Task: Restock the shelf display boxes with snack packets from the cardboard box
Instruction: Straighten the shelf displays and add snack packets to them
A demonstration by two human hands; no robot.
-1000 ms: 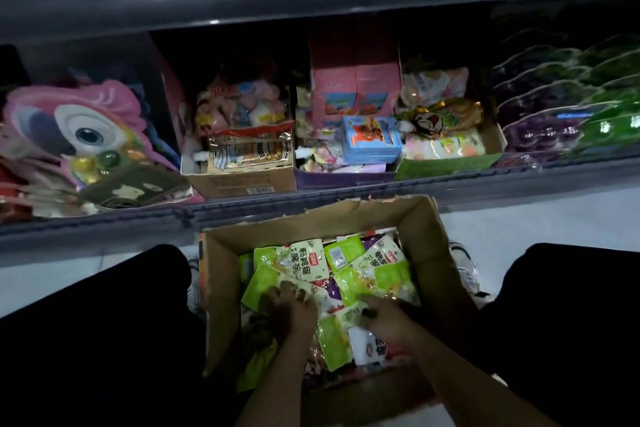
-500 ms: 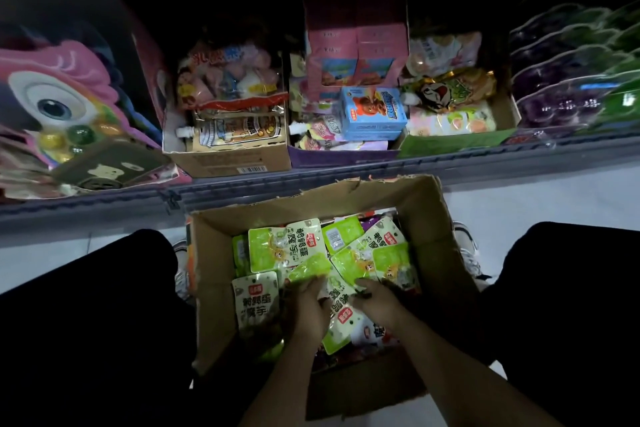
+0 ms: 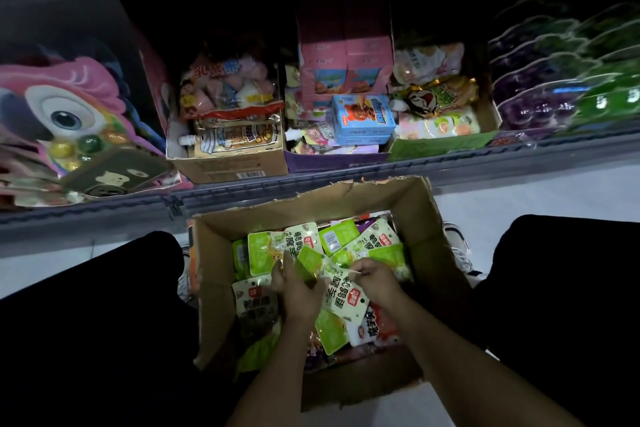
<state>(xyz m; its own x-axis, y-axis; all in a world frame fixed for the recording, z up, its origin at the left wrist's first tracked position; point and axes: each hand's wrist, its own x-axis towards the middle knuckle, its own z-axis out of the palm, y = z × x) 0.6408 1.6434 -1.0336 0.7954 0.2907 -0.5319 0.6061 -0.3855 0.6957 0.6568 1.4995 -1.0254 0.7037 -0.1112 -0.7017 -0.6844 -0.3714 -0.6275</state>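
Gathering packets [image 3: 341,291] into one flat stack looks like the step in hand, and squaring the edges before lifting should keep the slick pouches from fanning out. On the left, the left hand [image 3: 298,289] curls its fingers round a green pouch low in the box [image 3: 429,239]; to its right, the right hand [image 3: 375,276] pinches the top edge of a white-and-green one. Both sit inside the box on the floor, between the person's knees. Above, on the shelf [image 3: 450,172], the display boxes [image 3: 235,166] stand just behind; a firm two-handed clamp should carry the stack up cleanly.
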